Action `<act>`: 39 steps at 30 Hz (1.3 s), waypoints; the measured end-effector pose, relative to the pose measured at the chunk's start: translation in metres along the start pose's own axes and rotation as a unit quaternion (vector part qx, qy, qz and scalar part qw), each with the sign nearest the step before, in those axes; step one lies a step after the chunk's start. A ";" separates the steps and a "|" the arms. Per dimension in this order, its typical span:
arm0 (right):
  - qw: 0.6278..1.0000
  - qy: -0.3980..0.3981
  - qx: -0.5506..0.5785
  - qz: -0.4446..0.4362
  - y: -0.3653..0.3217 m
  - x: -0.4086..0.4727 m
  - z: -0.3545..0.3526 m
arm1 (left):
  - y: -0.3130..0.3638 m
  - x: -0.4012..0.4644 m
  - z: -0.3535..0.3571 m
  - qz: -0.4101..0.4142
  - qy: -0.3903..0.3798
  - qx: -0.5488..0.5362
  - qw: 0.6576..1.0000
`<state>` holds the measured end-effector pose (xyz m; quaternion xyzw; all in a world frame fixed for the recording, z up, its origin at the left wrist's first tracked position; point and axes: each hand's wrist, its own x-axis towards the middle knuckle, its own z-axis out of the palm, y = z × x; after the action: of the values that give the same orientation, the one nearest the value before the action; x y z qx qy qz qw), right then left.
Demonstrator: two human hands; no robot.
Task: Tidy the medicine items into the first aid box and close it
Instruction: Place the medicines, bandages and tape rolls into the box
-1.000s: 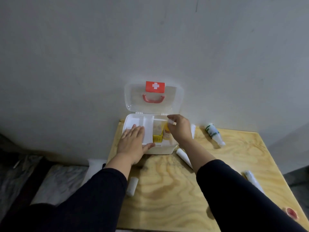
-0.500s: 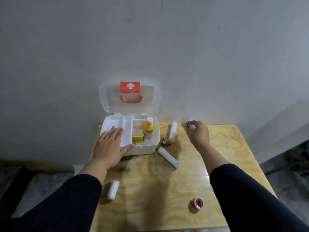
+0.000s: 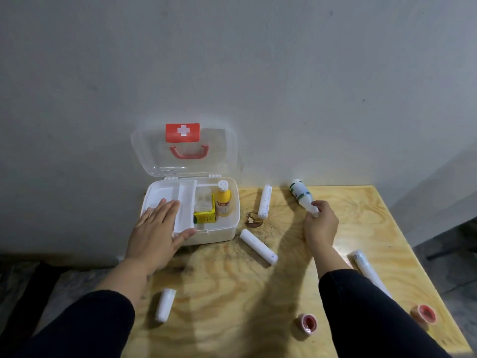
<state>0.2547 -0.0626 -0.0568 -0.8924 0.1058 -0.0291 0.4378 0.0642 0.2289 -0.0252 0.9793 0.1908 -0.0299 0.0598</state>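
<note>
The white first aid box (image 3: 219, 233) stands open at the table's far left, its clear lid (image 3: 154, 151) leaning back on the wall. Inside stand a yellow bottle (image 3: 223, 200) and a yellow carton (image 3: 205, 217). My left hand (image 3: 157, 233) lies flat on the box's white inner tray (image 3: 187, 200). My right hand (image 3: 320, 226) grips the cap end of a white bottle with a green label (image 3: 299, 192), which lies tilted near the wall. White bandage rolls (image 3: 259, 246) lie loose on the table. Two pink tape rolls (image 3: 307, 323) sit near the front.
The plywood table (image 3: 232, 293) ends at the wall behind and drops off on the right. More rolls lie at the far middle (image 3: 265, 205), front left (image 3: 165, 304) and right (image 3: 366, 270). A second pink tape roll (image 3: 424, 313) sits by the right edge. A brown stain (image 3: 253, 219) marks the wood.
My right hand left the box after setting the yellow bottle inside, swung right across the table and closed on the green-labelled bottle's cap end. My left hand stayed on the tray.
</note>
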 end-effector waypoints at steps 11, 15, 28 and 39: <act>0.985 0.031 -0.003 -0.170 -0.072 -0.007 -0.037 | 0.006 -0.002 -0.007 -0.001 -0.021 -0.002 1.000; 0.980 0.018 0.044 -0.193 -0.110 -0.028 -0.045 | 0.004 -0.002 -0.008 0.000 -0.024 -0.018 1.000; 0.961 -0.112 0.113 -0.228 -0.162 -0.105 0.005 | 0.005 -0.004 -0.013 0.002 -0.033 -0.015 0.999; 0.957 -0.184 0.015 -0.222 -0.119 -0.115 0.053 | 0.003 -0.004 -0.009 0.006 -0.033 -0.022 0.999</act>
<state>0.1699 0.0739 0.0094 -0.8767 -0.1779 0.0374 0.4454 0.0620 0.2262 -0.0161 0.9774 0.1831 -0.0580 0.0880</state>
